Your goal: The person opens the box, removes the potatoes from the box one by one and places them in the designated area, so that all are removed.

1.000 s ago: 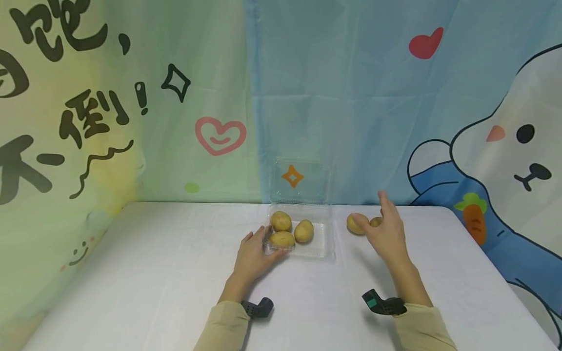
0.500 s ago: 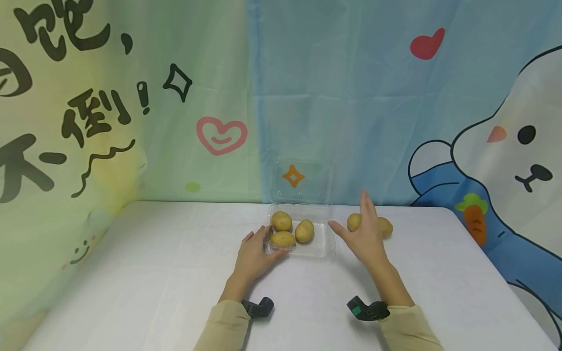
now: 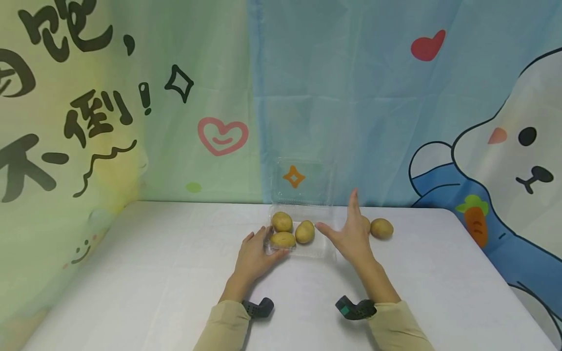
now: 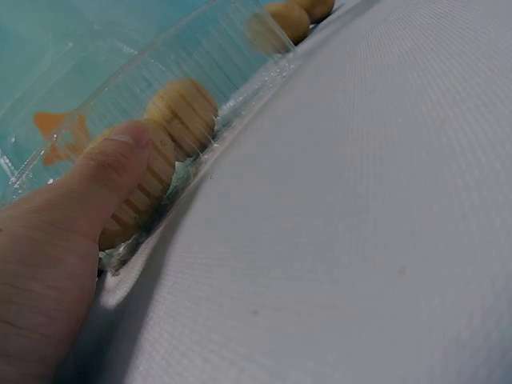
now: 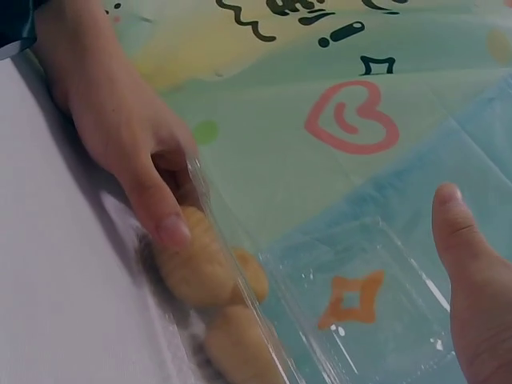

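Note:
A clear plastic clamshell box (image 3: 319,249) stands on the table, its lid (image 3: 313,187) raised at the back. Three potatoes lie in its left and middle part, one of them an upright oval potato (image 3: 305,232). My left hand (image 3: 253,261) grips the box at its front left corner; in the left wrist view the thumb (image 4: 108,164) presses the ribbed front wall beside a potato (image 4: 184,116). With thumb and fingers spread and nothing between them, my right hand (image 3: 353,239) is at the right side of the box.
Two more potatoes lie right of the box: one potato (image 3: 382,228) in plain sight, another potato (image 3: 366,224) partly behind the right hand. A white cloth covers the table (image 3: 175,282). A printed curtain (image 3: 377,122) hangs behind.
My right hand has moved left, from over the two loose potatoes to the right side of the box, staying spread. The left hand keeps its grip on the box.

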